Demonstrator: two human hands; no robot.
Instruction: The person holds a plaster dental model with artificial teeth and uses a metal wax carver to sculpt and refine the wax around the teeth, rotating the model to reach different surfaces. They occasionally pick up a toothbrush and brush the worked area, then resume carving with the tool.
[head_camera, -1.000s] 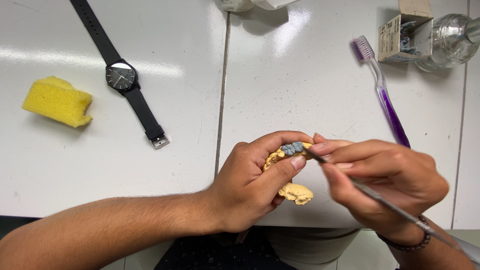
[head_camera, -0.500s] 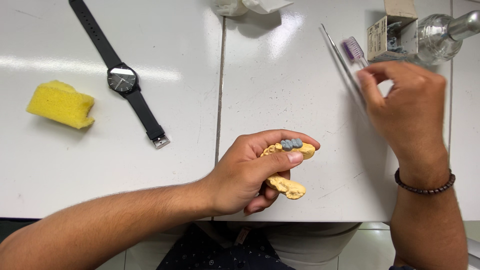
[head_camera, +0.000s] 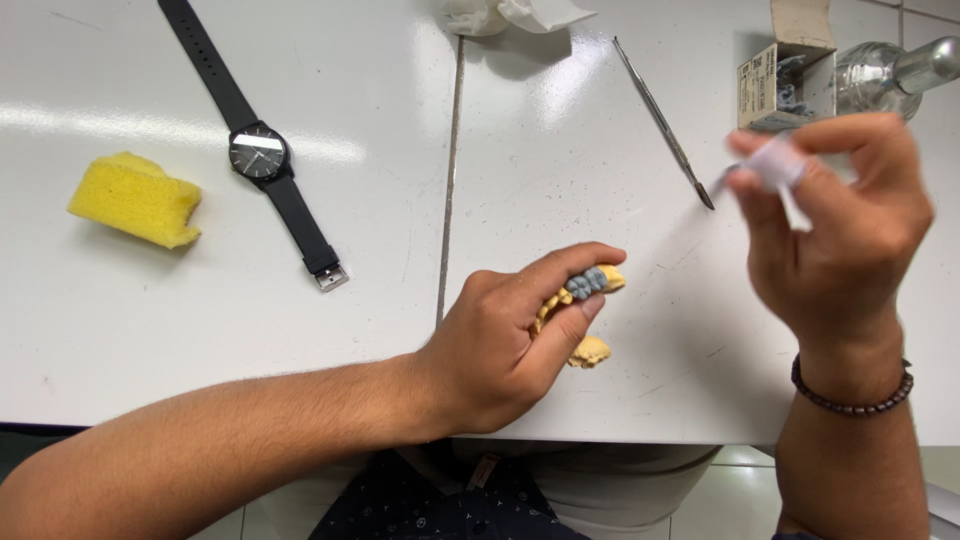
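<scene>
Since half a second ago, the metal tool (head_camera: 662, 122) has left my right hand (head_camera: 835, 235) and now lies on the white table (head_camera: 330, 300) beside the small open box (head_camera: 785, 70); the purple toothbrush that lay there is gone from the table, and a blurred pale-violet object (head_camera: 775, 172), apparently its head, sits pinched in my raised right fingers. That reads to me as a switch from carving to brushing. My left hand (head_camera: 505, 345) stays curled around the yellow dental cast (head_camera: 590, 315), thumb along its grey teeth (head_camera: 587, 282), resting low at the table's front edge. Beyond the hands, a glass bottle (head_camera: 890, 70) lies next to the box, crumpled tissue (head_camera: 515, 14) sits at the far edge, and a black wristwatch (head_camera: 262, 160) and yellow sponge (head_camera: 135, 198) lie well apart on the left. A beaded bracelet (head_camera: 852, 385) circles my right wrist.
</scene>
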